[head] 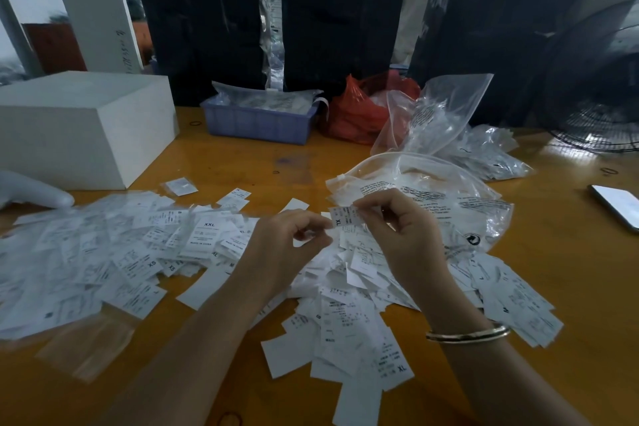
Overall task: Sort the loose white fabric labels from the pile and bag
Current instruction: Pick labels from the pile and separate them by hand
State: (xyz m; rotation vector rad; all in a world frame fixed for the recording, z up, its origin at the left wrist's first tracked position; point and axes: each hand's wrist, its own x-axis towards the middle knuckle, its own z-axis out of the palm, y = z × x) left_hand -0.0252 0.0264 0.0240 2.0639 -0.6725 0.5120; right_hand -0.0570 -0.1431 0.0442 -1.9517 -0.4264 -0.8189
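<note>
Right, quick notes –
R hand (pixel 397 232): I pinched one XL label (pixel 342 217) by its top edge, thumb & forefinger, held above the pile.
L hand (pixel 294 239): fingers curled at the label's lower left corner; looked like a light pinch, can't say for sure.
Pile (pixel 345 304): loose white labels heaped under both hands on the table (pixel 570 252); 2nd spread (pixel 103 252) lay to my left w/ XXL, XS showing.
Bag (pixel 432 197): clear plastic, slumped just behind my hands, mouth facing me.
Handling: thin, limp, near weightless, prob. slick; they cling & overlap. Best taken by an edge or corner, one at a time, fingertips only.
</note>
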